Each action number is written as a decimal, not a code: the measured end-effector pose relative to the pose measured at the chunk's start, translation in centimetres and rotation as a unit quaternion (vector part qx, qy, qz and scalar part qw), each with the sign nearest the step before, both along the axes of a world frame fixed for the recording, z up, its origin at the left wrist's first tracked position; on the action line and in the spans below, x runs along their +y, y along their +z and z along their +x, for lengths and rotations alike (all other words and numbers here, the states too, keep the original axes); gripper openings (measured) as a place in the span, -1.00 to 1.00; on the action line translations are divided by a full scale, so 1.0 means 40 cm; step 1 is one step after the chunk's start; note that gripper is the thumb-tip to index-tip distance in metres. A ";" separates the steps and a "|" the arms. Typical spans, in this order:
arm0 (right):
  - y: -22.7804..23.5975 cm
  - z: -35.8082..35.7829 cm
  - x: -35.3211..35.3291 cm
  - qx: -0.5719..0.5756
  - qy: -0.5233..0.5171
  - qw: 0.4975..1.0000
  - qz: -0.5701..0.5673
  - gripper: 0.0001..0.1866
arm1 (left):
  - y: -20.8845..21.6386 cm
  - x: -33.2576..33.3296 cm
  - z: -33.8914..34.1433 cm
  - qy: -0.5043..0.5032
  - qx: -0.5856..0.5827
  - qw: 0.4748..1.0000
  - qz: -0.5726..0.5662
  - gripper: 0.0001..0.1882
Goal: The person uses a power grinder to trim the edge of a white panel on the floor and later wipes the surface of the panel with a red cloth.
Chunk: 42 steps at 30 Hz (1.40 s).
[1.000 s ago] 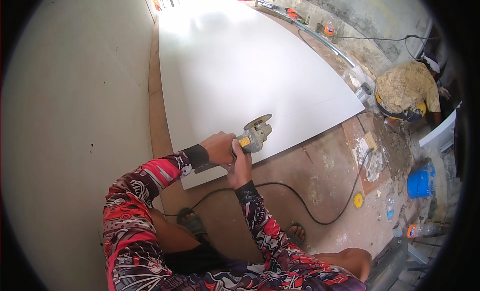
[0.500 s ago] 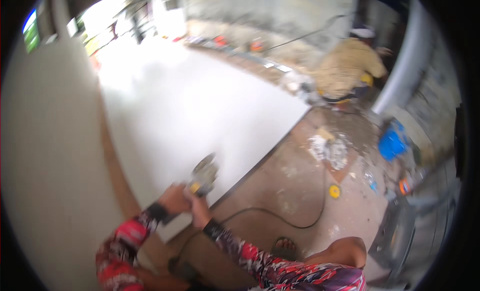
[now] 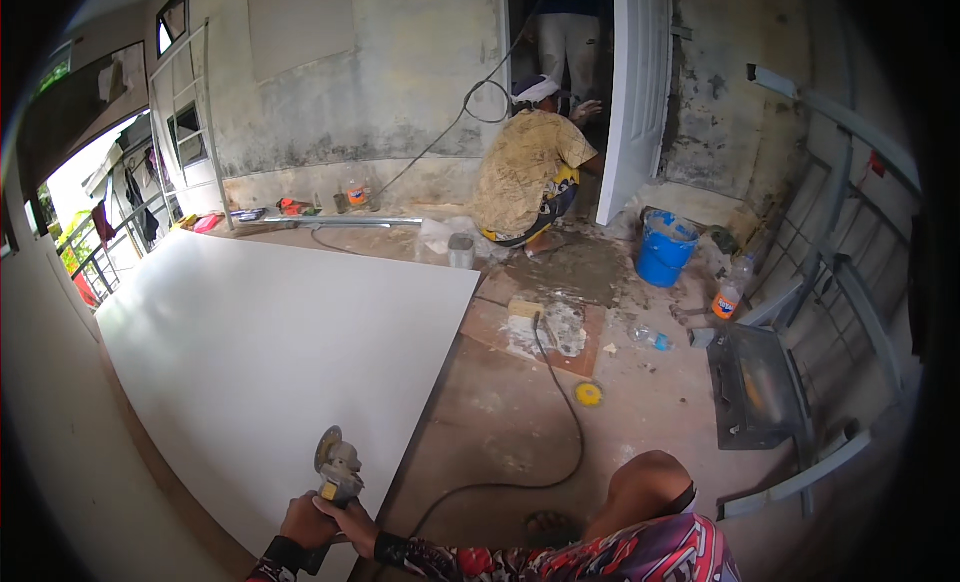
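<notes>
An angle grinder point(image 3: 342, 472) with a round disc point(image 3: 328, 448) is held in both my hands above the near edge of a large white board point(image 3: 290, 342). My left hand point(image 3: 306, 522) closes round the tool's body from the left. Against it, my right hand point(image 3: 350, 525) grips the body from the right, behind the yellow label. Part of the grinder's rear is hidden by my fingers. Whether the disc touches the board, I cannot tell.
A person point(image 3: 530, 167) crouches by the white door point(image 3: 640, 102); another stands in the doorway. A blue bucket point(image 3: 667, 250), a black toolbox point(image 3: 752, 387), bottles and a yellow disc point(image 3: 589, 394) lie right. A black cord point(image 3: 575, 432) snakes over the floor.
My view has swung, so the board, hands and grinder sit lower and further left in the picture, and more wall and doorway show. Both hands still hold the grinder.
</notes>
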State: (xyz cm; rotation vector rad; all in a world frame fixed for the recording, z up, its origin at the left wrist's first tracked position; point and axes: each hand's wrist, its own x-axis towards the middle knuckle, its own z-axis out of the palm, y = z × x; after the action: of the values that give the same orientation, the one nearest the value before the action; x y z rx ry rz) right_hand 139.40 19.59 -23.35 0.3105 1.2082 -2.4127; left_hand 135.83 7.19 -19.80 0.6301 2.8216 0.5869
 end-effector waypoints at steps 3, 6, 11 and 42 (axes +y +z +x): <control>-0.006 -0.005 0.006 0.031 -0.007 0.999 0.037 -0.15 | 0.007 0.008 0.001 -0.015 0.004 1.000 -0.006 -0.67; -0.012 -0.019 0.024 0.072 0.037 0.991 0.102 -0.15 | 0.007 0.018 0.003 -0.015 0.020 0.999 0.021 -0.69; 0.009 -0.124 0.121 0.174 0.314 0.852 0.380 -0.04 | -0.002 0.001 -0.012 0.121 -0.122 0.967 0.190 -0.65; -0.087 -0.559 1.328 0.036 0.171 0.758 0.629 -0.42 | -0.147 0.159 0.072 -0.132 -0.211 0.948 -0.199 -0.34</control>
State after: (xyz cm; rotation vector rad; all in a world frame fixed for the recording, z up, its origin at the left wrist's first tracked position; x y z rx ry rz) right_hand 117.06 72.70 -26.81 0.3098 2.4916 -0.9737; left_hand 138.69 13.57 -25.70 0.6857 2.3037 0.0775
